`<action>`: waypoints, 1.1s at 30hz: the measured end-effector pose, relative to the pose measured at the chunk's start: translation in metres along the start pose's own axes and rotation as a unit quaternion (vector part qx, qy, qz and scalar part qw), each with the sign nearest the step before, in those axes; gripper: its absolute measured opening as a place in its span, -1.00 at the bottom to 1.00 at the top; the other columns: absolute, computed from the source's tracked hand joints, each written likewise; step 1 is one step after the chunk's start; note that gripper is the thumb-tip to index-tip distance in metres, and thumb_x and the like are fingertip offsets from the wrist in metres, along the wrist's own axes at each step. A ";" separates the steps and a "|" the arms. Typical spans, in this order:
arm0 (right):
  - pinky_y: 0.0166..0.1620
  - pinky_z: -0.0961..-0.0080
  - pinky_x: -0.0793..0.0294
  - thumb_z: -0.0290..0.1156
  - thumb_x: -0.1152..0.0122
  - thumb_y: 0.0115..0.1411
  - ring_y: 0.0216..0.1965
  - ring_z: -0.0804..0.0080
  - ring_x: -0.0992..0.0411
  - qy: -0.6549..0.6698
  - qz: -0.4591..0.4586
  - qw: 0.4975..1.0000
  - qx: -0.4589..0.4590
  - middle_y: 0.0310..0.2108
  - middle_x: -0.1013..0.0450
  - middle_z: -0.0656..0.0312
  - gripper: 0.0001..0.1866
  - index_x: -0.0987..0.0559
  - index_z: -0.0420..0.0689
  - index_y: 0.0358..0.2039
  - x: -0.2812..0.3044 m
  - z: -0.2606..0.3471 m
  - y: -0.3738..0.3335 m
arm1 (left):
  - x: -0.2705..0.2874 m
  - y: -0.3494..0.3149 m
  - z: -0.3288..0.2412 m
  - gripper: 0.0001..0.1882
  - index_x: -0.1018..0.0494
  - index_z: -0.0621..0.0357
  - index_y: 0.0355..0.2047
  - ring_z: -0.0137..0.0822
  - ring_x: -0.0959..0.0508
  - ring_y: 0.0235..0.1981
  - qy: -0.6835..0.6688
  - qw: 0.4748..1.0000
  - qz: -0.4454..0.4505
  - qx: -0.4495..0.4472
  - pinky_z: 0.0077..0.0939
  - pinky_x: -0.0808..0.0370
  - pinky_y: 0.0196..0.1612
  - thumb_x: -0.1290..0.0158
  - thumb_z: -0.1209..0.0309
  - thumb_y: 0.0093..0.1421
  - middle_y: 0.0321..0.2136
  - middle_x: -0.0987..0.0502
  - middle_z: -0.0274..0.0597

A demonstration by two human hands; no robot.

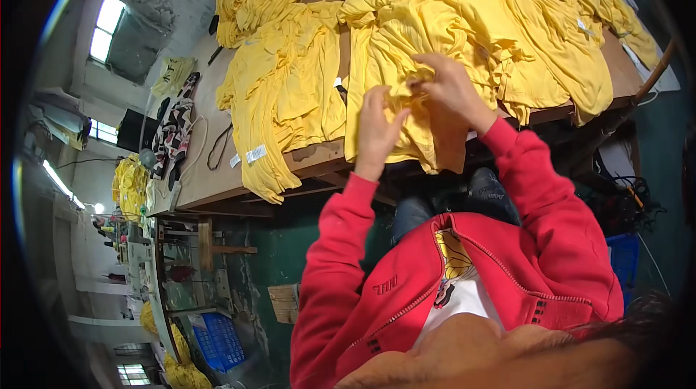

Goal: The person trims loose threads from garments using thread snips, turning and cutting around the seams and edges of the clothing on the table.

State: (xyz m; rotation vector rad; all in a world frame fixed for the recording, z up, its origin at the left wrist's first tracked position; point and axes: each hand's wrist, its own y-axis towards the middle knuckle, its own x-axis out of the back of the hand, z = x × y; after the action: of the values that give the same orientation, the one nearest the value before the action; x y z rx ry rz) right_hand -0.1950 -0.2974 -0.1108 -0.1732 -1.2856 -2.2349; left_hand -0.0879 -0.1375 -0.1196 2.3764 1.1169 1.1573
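A yellow knit garment lies spread over the near edge of the table, its lower part hanging down over the side. My left hand is over its left part, fingers pointing away from me and thumb held apart. To the right and a little farther off, my right hand hovers over the same garment. Its index finger is stretched out and apart from the thumb; the other fingers are slightly blurred. No cloth shows clearly gripped in either hand. Bunched folds of the garment lie between the two hands.
More yellow garments lie on the wooden table, one with a white label at its hem. Patterned dark cloth lies at the table's left. A blue crate and a cardboard box stand on the green floor.
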 end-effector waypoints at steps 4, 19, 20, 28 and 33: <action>-0.22 0.29 -0.51 -0.51 -0.30 0.01 -0.29 -0.02 -0.51 -0.076 -0.003 0.993 -0.092 -0.33 -0.53 0.03 -0.78 -0.61 -0.21 -0.27 -0.014 0.017 -0.023 | -0.007 -0.007 0.018 -0.74 -0.44 0.29 -0.14 -0.07 -0.49 -0.28 0.113 0.985 -0.087 -0.096 -0.29 -0.46 -0.17 -0.07 0.54 0.13 -0.34 -0.49 -0.08; -0.34 0.61 -0.44 -0.64 -0.16 0.17 -0.39 0.49 -0.49 0.095 0.007 0.989 -0.117 -0.38 -0.53 0.18 -0.83 -0.57 -0.26 -0.20 0.013 0.068 -0.065 | 0.036 -0.063 0.007 -0.79 -0.34 0.21 -0.10 -0.26 -0.54 -0.10 -0.591 0.789 -0.144 0.086 -0.31 -0.47 0.06 -0.07 0.52 0.29 -0.14 -0.52 -0.10; -0.33 0.58 -0.44 -0.53 -0.23 0.16 -0.42 0.49 -0.48 0.194 0.012 0.965 -0.179 -0.41 -0.53 0.16 -0.80 -0.58 -0.26 -0.18 0.002 0.068 -0.063 | 0.037 -0.066 0.005 -0.79 -0.34 0.20 -0.10 -0.26 -0.54 -0.08 -0.593 0.791 -0.129 0.080 -0.32 -0.46 0.07 -0.06 0.53 0.29 -0.13 -0.51 -0.10; -0.35 0.65 -0.40 -0.44 -0.31 0.12 -0.42 0.64 -0.40 0.365 0.082 0.857 -0.355 -0.46 -0.52 0.28 -0.76 -0.59 -0.35 -0.27 -0.031 0.079 -0.047 | 0.033 -0.076 -0.016 -0.77 -0.34 0.24 -0.03 -0.30 -0.55 -0.11 -0.565 0.812 -0.123 0.078 -0.42 -0.47 0.03 0.00 0.55 0.31 -0.15 -0.52 -0.13; -0.45 0.70 -0.27 -0.56 -0.24 0.14 -0.52 0.74 -0.30 0.480 0.059 0.798 -0.359 -0.52 -0.47 0.41 -0.96 -0.59 -0.26 -0.41 -0.031 0.070 -0.058 | 0.032 -0.082 -0.013 -0.75 -0.46 0.31 -0.02 -0.19 -0.54 -0.01 -0.566 0.799 -0.157 0.128 -0.31 -0.45 0.12 0.04 0.57 0.32 -0.07 -0.52 -0.03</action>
State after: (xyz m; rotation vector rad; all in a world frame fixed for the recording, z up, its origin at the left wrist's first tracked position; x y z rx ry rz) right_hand -0.2102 -0.2042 -0.1282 0.5390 0.1289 -2.0801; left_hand -0.1285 -0.0602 -0.1370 2.2432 1.1004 -0.5772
